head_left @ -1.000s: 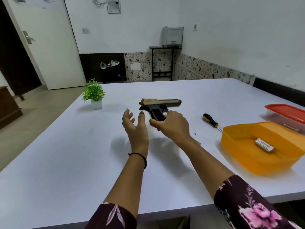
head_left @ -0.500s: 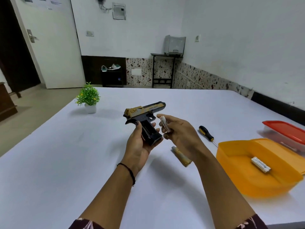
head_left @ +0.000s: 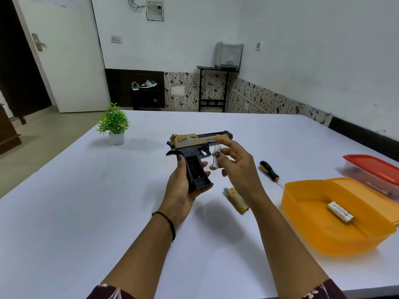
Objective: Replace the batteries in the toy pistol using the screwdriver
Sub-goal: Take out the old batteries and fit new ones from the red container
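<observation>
My left hand (head_left: 180, 190) grips the black grip of the black-and-tan toy pistol (head_left: 197, 147), holding it above the white table with the barrel pointing right. The grip's side shows an open dark slot. My right hand (head_left: 237, 169) pinches a small white battery (head_left: 216, 158) upright, just right of the trigger. A tan cover piece (head_left: 236, 200) lies on the table below my right wrist. The black-and-yellow screwdriver (head_left: 269, 172) lies to the right of my hands. Batteries (head_left: 341, 212) lie inside the orange box (head_left: 323, 238).
A clear container with a red lid (head_left: 373, 167) stands behind the orange box at the right edge. A small green potted plant (head_left: 114, 124) stands at the table's far left. The white table (head_left: 86, 212) stretches wide around my arms.
My left hand took the pistol by its grip and raised it. My right hand let go of the pistol and now pinches a battery beside it, lifted slightly higher than half a second ago.
</observation>
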